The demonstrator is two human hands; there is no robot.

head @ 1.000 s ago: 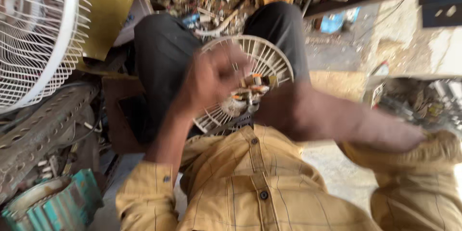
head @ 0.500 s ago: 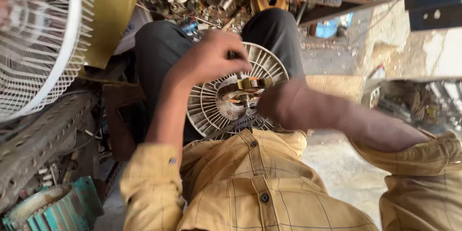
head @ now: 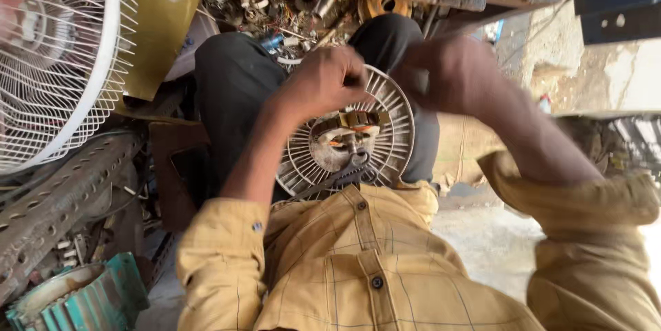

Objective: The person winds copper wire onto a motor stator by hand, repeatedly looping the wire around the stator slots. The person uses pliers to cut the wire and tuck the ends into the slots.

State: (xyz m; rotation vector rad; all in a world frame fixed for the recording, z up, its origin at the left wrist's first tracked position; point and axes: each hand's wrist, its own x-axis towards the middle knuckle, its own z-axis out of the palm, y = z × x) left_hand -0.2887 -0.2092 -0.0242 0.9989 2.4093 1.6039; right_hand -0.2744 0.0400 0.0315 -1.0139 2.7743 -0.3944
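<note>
Right hand lifted off motor – blurred, fingers unclear | left hand grips one fan guard

A round white fan guard with exposed motor lies tilted on the lap.

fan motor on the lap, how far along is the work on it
Done: the motor sits bare in the rear grille, no blades or front guard on it. In hand: left hand and right hand grip the grille's upper rim. Left: motor unremoved; a tool rests against it.
</note>
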